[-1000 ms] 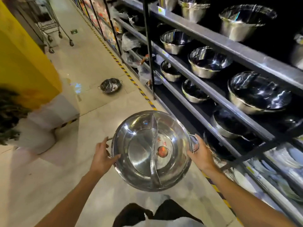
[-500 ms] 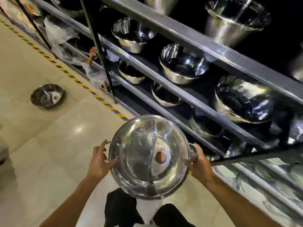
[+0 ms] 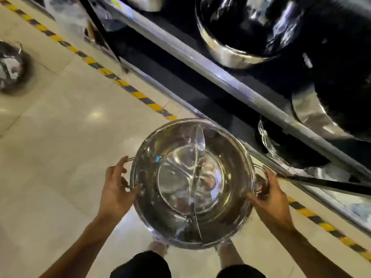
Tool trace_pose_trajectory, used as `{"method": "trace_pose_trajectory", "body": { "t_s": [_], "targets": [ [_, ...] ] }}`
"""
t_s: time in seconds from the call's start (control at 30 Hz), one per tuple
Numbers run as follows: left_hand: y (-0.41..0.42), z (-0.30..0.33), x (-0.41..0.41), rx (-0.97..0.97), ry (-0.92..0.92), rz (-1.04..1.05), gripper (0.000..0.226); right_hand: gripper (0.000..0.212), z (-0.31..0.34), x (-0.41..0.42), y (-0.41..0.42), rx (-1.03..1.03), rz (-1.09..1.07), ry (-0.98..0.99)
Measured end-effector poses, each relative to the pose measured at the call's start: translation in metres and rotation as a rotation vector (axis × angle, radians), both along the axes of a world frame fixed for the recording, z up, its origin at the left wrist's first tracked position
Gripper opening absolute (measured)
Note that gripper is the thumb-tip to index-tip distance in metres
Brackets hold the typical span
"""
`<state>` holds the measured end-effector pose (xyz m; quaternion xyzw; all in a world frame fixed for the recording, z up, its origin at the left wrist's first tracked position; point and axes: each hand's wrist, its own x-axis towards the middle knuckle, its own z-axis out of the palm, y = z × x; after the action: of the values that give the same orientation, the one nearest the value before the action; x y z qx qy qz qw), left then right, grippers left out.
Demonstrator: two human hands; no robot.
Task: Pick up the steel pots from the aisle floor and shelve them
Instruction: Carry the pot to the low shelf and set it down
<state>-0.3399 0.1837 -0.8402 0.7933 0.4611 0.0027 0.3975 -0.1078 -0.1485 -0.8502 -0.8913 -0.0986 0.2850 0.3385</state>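
Note:
I hold a wide steel pot with a curved divider down its middle, level in front of my waist. My left hand grips its left handle and my right hand grips its right handle. The pot's far rim sits close to the front edge of the low shelf on my right. A second steel pot lies on the aisle floor at the far left, partly cut off by the frame edge.
Dark shelves run diagonally across the upper right, holding a large steel pot and another steel pot lower down. Yellow-and-black tape marks the floor along the shelf base. My legs show below the pot.
My view has swung down and toward the shelves, which now look much closer. The pot stays in both hands and has moved nearer the low shelf. The floor pot has slid toward the left edge.

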Motion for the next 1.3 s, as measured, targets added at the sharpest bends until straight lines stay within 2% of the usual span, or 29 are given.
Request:
{"method": "trace_pose_trajectory", "body": {
  "t_s": [0.1, 0.27, 0.43, 0.5, 0.6, 0.7, 0.93, 1.0, 1.07, 1.13, 1.3],
  "targets": [
    [-0.009, -0.073, 0.011, 0.01, 0.007, 0.023, 0.083, 0.086, -0.083, 0.011, -0.004, 0.097, -0.022, 0.002],
    [-0.009, -0.168, 0.042, 0.044, -0.116, 0.129, 0.08, 0.082, -0.193, 0.038, 0.002, 0.156, -0.092, -0.114],
    [0.04, -0.234, 0.079, 0.113, -0.211, 0.152, 0.079, 0.067, -0.258, 0.077, 0.043, 0.38, -0.106, -0.206],
    [0.06, -0.252, 0.099, 0.149, -0.265, 0.176, 0.075, 0.07, -0.274, 0.098, 0.059, 0.426, -0.128, -0.232],
    [0.084, -0.27, 0.13, 0.184, -0.33, 0.226, 0.07, 0.071, -0.292, 0.133, 0.089, 0.408, -0.152, -0.325],
    [0.099, -0.28, 0.163, 0.175, -0.394, 0.254, 0.075, 0.073, -0.298, 0.172, 0.115, 0.382, -0.229, -0.369],
    [0.146, -0.282, 0.243, 0.199, -0.374, -0.051, 0.069, 0.07, -0.285, 0.257, 0.143, 0.185, -0.22, -0.483],
    [0.152, -0.278, 0.259, 0.235, -0.378, -0.091, 0.077, 0.072, -0.282, 0.269, 0.143, 0.14, -0.211, -0.473],
    [0.156, -0.273, 0.272, 0.354, -0.338, -0.135, 0.084, 0.075, -0.279, 0.277, 0.147, 0.104, -0.213, -0.429],
    [0.153, -0.27, 0.283, 0.433, -0.332, -0.168, 0.08, 0.075, -0.271, 0.278, 0.148, 0.069, -0.272, -0.401],
    [0.138, -0.276, 0.299, 0.456, -0.418, -0.107, 0.073, 0.067, -0.265, 0.272, 0.151, 0.139, -0.42, -0.403]
  ]
}}
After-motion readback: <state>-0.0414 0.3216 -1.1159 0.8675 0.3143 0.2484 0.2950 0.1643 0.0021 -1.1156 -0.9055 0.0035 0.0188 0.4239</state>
